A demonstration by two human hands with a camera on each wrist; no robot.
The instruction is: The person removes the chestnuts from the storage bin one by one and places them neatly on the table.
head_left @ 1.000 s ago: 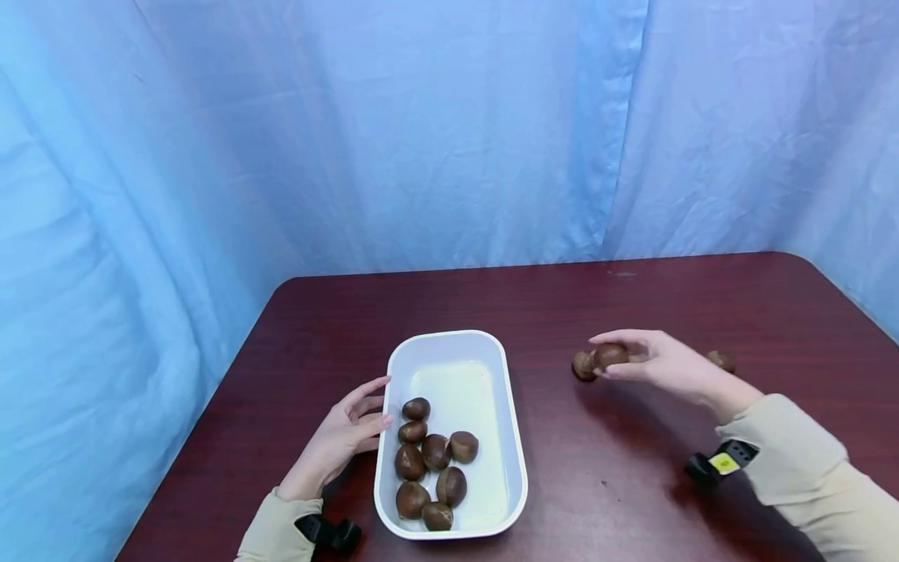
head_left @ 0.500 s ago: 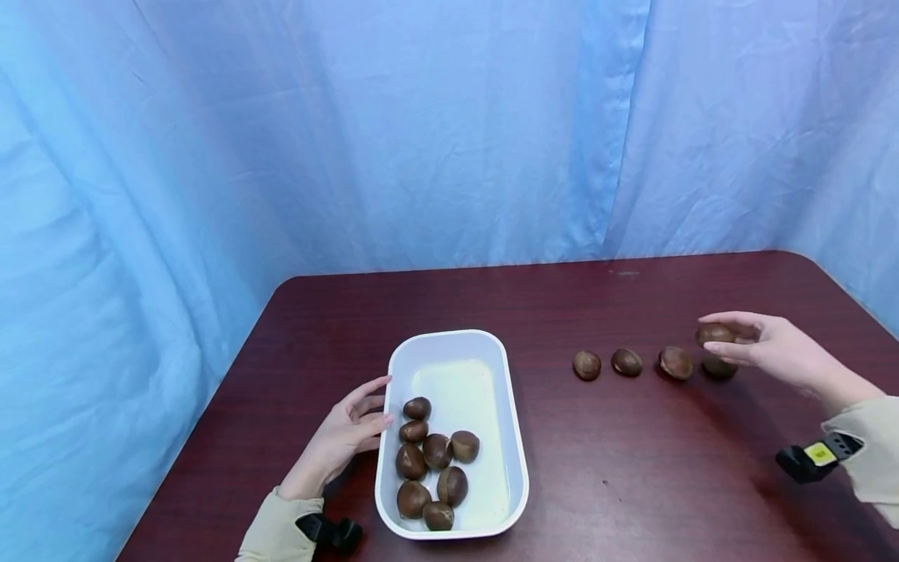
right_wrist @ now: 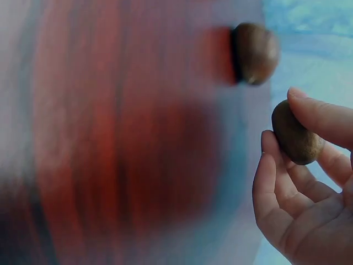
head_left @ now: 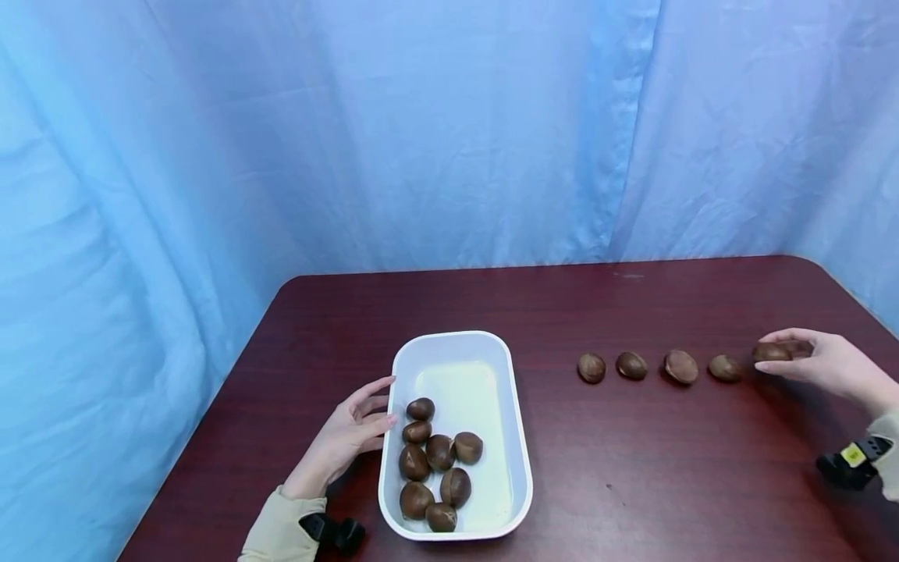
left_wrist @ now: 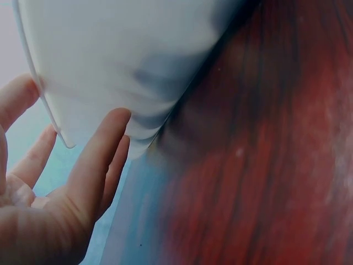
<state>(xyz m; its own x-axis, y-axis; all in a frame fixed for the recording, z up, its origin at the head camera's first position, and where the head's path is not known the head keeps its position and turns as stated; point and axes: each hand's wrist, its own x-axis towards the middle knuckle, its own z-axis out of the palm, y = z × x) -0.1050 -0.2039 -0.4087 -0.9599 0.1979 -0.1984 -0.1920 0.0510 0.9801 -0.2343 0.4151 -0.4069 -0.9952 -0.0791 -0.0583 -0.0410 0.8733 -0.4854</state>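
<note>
The right hand (head_left: 825, 363) and its chestnut (head_left: 769, 353) sit farther right than before, past a row of four chestnuts (head_left: 680, 367) on the table (head_left: 632, 468). Thumb and fingers pinch it, partly covering it; its long axis runs roughly left to right. The left hand's (head_left: 346, 433) relaxed fingers touch the white tray (head_left: 485, 398), which holds eight more.
</note>
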